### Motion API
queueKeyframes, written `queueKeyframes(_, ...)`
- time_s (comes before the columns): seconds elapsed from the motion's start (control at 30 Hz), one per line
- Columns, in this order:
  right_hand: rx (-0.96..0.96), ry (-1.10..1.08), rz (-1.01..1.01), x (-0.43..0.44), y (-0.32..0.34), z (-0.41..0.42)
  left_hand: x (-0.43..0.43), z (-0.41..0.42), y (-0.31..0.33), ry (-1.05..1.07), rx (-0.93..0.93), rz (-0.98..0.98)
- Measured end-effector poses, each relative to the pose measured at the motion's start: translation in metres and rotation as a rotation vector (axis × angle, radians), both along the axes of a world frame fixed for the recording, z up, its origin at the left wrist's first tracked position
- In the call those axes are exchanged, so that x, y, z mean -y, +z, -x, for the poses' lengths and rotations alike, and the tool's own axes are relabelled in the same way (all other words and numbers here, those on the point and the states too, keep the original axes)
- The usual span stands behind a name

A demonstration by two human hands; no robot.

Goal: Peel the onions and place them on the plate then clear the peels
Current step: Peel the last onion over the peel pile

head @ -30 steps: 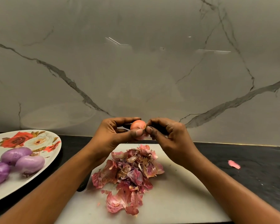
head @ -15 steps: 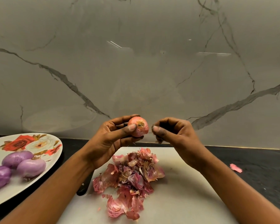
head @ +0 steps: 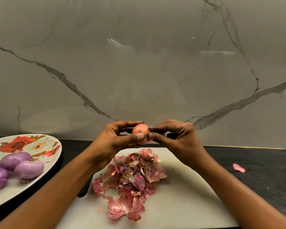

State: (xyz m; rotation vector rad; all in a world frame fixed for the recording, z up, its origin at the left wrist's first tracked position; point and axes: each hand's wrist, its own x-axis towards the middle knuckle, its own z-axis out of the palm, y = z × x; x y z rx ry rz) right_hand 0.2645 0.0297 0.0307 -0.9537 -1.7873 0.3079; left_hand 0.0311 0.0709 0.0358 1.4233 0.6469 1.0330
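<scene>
Both hands are up over the far edge of the cutting board (head: 180,195), meeting on one onion (head: 139,131).

- Left hand (head: 112,141): curled round the onion, thumb across the front, fingers over the top and back. Onion is held in the air, clear of the board.
- Right hand (head: 177,138): thumb and forefinger pinch the onion at its root end, where the dry root hairs show. Other fingers are curled behind. Can't tell whether the pinch has skin or only roots.
- The onion has an orange-pink skin on the part that shows. The lower side is paler.

Layout:
- Peels (head: 130,179): loose pink-purple heap on the white board, directly below the hands and towards the board's left side. A few small scraps lie just beside the heap.
- Plate (head: 56,151): oval, rose pattern, on the left, well apart from the board, partly cut off by the frame edge.
- Peeled onions (head: 29,170): three on the plate, glossy purple, bunched together and touching.
- Stray peel (head: 238,168): one pink piece on the dark worktop (head: 262,179), right of the board.
- Wall (head: 139,71): grey veined marble behind the worktop.
</scene>
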Motion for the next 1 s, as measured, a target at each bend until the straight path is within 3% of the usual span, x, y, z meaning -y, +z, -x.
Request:
queueKeyframes(0.23, 0.186, -0.115, -0.214, 0.001, -0.003, 0.003, 0.001, -0.001, -0.001, 0.054, -0.058, -0.063)
queueKeyframes(0.33, 0.235, -0.140, -0.214, 0.001, -0.004, 0.007, 0.002, -0.001, -0.001, 0.018, -0.058, -0.078)
queueKeyframes(0.5, -0.174, 0.064, 0.180, 0.005, 0.002, 0.011, 0.003, 0.001, 0.002, -0.053, 0.073, 0.037)
queueKeyframes(0.7, -0.239, 0.076, 0.163, 0.006, 0.008, -0.005, -0.002, 0.003, 0.003, -0.053, 0.118, 0.082)
queueKeyframes(1.0, -0.076, 0.029, 0.066, 0.006, 0.003, 0.000, 0.001, 0.001, 0.003, -0.018, 0.074, 0.035)
